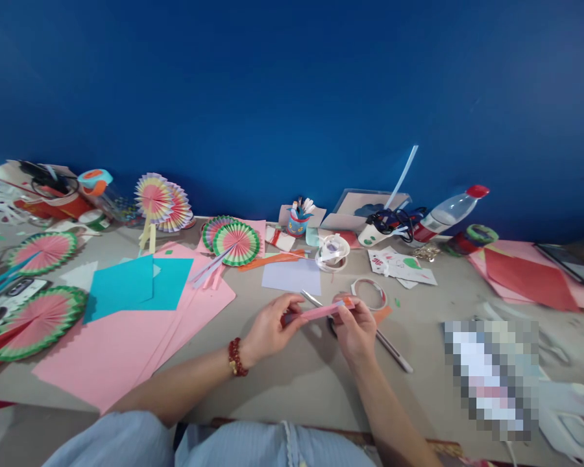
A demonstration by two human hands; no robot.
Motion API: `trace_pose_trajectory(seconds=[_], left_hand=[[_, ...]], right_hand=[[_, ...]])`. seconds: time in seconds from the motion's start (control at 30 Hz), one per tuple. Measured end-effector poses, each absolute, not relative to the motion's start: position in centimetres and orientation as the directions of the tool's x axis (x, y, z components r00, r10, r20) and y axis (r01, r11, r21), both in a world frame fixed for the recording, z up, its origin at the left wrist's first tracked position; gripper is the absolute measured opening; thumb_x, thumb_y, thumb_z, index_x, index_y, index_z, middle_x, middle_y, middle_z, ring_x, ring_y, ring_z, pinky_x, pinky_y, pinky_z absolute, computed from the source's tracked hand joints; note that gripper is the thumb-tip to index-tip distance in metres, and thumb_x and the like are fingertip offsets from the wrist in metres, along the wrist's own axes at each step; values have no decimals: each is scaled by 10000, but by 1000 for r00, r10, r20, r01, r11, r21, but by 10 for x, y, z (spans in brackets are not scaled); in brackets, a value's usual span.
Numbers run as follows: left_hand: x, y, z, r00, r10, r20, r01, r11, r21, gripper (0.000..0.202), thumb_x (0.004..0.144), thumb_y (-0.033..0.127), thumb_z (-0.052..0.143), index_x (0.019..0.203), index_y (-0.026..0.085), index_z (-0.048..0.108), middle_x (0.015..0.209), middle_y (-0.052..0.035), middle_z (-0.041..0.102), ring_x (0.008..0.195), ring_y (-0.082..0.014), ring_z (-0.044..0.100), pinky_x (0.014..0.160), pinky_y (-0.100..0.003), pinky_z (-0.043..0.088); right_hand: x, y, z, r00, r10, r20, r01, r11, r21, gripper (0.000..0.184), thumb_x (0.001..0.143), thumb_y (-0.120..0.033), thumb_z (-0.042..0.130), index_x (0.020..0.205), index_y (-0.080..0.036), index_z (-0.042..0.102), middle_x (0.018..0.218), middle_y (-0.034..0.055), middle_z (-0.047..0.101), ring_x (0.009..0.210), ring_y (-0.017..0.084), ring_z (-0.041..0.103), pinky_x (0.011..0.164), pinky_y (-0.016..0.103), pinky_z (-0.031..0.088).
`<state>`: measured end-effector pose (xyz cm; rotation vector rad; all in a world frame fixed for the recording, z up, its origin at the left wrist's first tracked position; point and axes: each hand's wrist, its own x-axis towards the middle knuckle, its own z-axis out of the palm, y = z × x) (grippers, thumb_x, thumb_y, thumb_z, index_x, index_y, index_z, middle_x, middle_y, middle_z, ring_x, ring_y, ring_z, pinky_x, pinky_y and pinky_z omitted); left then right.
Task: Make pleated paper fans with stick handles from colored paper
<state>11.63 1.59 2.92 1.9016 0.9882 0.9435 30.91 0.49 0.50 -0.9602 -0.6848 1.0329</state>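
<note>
My left hand (271, 324) and my right hand (354, 329) hold a narrow folded pink paper strip (317, 312) between them, just above the grey table (292, 383). Each hand pinches one end, fingers closed on the paper. A red bead bracelet (236, 357) sits on my left wrist. A metal ruler or pen (393, 351) lies under my right hand, running off to the right. A pale lilac sheet (292, 277) lies just beyond my hands.
Pink sheets (126, 344) and a teal sheet (131, 285) lie at left. Round paper fans (235, 242) stand and lie across the left and back. A tape roll (333, 251), a plastic bottle (448, 213) and red paper (525, 275) sit at the back right.
</note>
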Motion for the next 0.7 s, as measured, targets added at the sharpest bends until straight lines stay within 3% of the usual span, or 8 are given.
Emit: trace_pose_trajectory(seconds=[0.13, 0.37, 0.7], left_hand=[[117, 19, 33, 502, 837, 219, 270, -392, 880, 175, 958, 320, 537, 1015, 189, 639, 912, -48, 636, 829, -173, 605, 742, -282, 485], [117, 19, 31, 502, 824, 264, 248, -429, 869, 140, 954, 277, 519, 882, 173, 579, 825, -28, 570, 744, -154, 535, 671, -257, 420], [118, 15, 29, 558, 821, 121, 277, -322, 905, 156, 955, 299, 507, 965, 175, 601, 867, -34, 641, 760, -151, 567, 660, -234, 425]], right_hand=[[309, 5, 5, 369, 928, 46, -388, 199, -900, 239, 660, -366, 850, 727, -232, 664, 754, -6, 590, 689, 131, 523, 606, 235, 420], [309, 4, 10, 276, 952, 130, -369, 230, -900, 214, 704, -336, 819, 674, -221, 641, 749, 3, 570, 739, 150, 517, 635, 253, 417], [316, 8, 6, 224, 971, 84, -397, 170, -902, 204, 710, -324, 815, 688, -218, 643, 742, -5, 565, 702, 136, 507, 604, 237, 397]])
